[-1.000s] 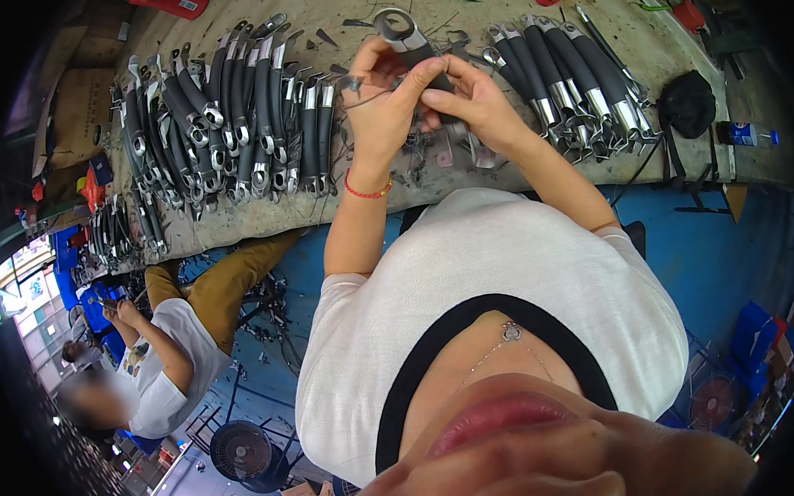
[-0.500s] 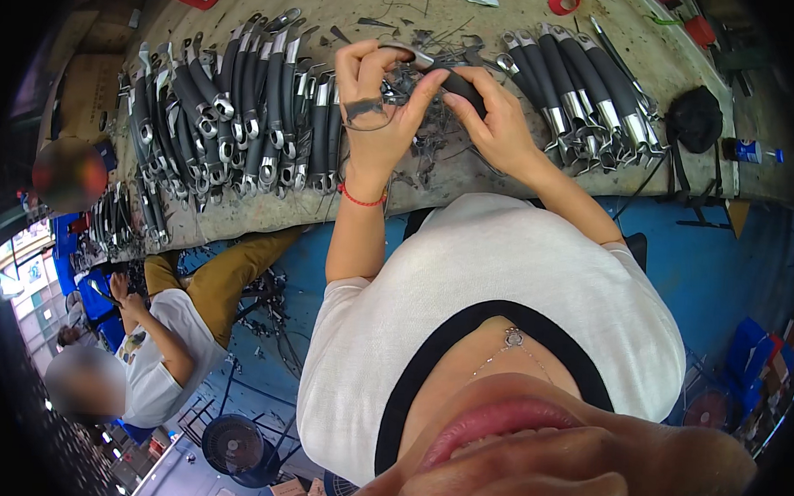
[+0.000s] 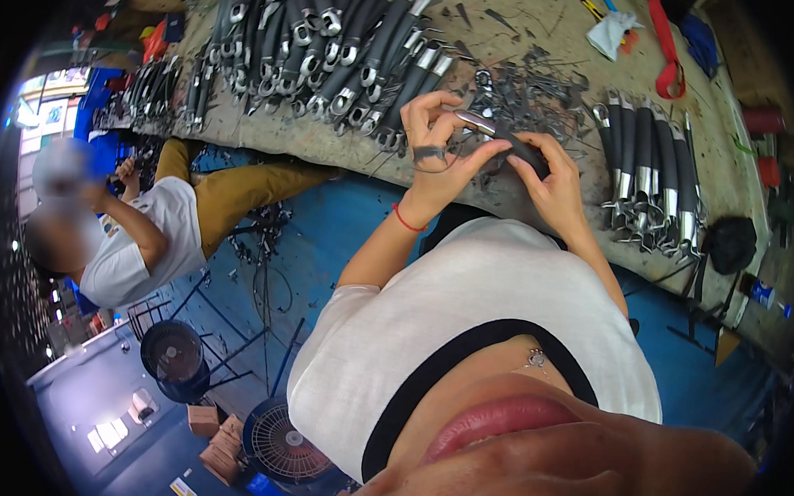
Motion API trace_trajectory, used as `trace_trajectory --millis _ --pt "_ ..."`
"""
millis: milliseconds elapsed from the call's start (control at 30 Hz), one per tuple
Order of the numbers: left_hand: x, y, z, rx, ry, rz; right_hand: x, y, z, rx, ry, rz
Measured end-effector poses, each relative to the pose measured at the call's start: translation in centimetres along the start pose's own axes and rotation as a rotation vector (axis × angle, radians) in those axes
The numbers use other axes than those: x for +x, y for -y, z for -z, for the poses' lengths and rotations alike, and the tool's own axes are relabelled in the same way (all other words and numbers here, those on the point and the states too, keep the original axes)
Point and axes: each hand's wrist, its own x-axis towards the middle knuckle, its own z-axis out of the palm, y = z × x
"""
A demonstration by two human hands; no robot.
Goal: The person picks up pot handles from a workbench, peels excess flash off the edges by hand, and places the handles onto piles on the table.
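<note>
My left hand (image 3: 437,152) and my right hand (image 3: 552,177) meet above the workbench (image 3: 331,143). Together they grip a short black hose piece with a silver metal fitting (image 3: 495,133); the left fingers pinch the silver end, the right hand wraps the black end. A red string circles my left wrist, and a dark band sits on a left finger. A pile of small metal clips (image 3: 532,90) lies on the bench just beyond the hands.
Rows of black hoses with silver ends lie at the upper left (image 3: 335,41) and at the right (image 3: 653,166). A red strap (image 3: 664,47) and a white cloth (image 3: 612,31) lie further back. Another person (image 3: 141,228) sits at the left. Fans (image 3: 278,438) stand on the blue floor.
The view has swung, so the bench and both hands now sit further right and tilted. My hands stay together on the hose piece, turning it between the fingers.
</note>
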Motion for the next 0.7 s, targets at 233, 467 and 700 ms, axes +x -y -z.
trace_trajectory --millis 233,467,700 --pt "-4.3 0.3 3.2 -0.467 -0.101 0.265 -4.3 0.5 -3.9 0.347 0.021 -0.113" --pt "-6.3 -3.0 5.8 -0.439 0.244 0.284 -9.2 3.7 -4.0 0.718 0.254 -0.405" --pt "-8.4 -5.1 6.2 -0.752 0.221 0.504 -10.5 3.5 -3.6 0.684 0.285 -0.368"
